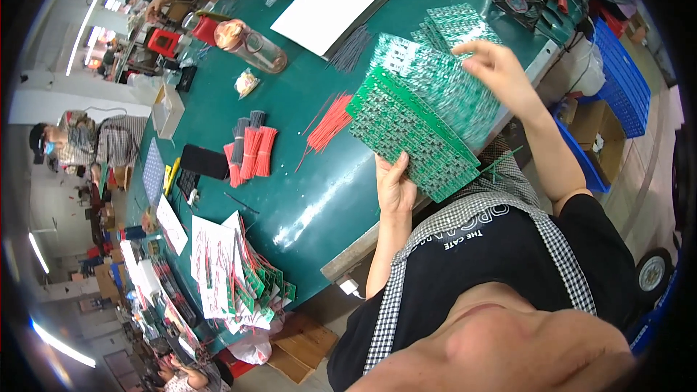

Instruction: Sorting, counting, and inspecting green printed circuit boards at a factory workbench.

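- The left hand (394, 187) grips the near lower edge of a fanned stack of green circuit boards (414, 127), thumb on the top face and the other digits hidden beneath.
- The stack is held tilted above the near edge of the green counter (319, 196), in front of the person's chest.
- The right hand (501, 69) is closed lightly over the far upper end of the same stack, fingers curled on the topmost, blurred board.
- Just left of the stack, loose red wires (330, 125) lie on the counter.
- Further left of the stack lie bundles of red and grey wires (250, 147), with a black phone (204, 162) beside them.
- Left of and nearer than the stack, at the counter's edge, sits a pile of white sheets and small green boards (236, 276).
- Beyond the stack lies a stack of white sheets (337, 3); left of that, a clear bottle (250, 45) on its side.
- At the far counter edge, another person's hand (155, 6) rests near red items.
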A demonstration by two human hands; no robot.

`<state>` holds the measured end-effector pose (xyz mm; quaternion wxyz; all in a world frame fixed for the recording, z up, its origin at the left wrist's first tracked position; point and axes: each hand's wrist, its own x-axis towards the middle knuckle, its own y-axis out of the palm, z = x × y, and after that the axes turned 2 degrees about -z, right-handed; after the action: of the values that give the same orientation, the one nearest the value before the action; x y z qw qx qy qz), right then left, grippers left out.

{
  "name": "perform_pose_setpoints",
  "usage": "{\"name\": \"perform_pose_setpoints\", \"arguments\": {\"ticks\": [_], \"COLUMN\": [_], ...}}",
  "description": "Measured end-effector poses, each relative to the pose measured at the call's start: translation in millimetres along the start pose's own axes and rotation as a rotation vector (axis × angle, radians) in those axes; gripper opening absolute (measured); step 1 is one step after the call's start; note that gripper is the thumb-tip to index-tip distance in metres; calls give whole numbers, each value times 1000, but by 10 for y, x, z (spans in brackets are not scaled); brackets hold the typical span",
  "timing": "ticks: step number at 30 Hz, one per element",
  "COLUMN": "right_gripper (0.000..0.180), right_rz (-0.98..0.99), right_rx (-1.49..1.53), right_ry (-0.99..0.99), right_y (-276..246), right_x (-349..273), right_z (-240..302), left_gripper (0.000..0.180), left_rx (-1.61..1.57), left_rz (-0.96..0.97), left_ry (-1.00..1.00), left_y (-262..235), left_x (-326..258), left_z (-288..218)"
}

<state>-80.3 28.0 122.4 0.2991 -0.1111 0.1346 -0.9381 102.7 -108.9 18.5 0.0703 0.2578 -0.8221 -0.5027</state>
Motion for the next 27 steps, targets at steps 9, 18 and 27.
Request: {"name": "perform_pose_setpoints", "arguments": {"ticks": [9,18,27], "right_gripper": [22,24,16], "right_rz": [-534,348,166], "right_rx": [-366,149,292], "right_ry": [83,88,57], "right_y": [-479,208,285], "right_x": [371,-210,-272], "right_z": [-897,-61,-209], "left_gripper": [55,50,54], "left_rx": [-190,-15,72], "left_rz": [-9,-13,-21], "left_ry": [-170,-26,26], "left_y": [48,8,174], "left_x": [63,108,72], "left_z": [72,33,3]}}
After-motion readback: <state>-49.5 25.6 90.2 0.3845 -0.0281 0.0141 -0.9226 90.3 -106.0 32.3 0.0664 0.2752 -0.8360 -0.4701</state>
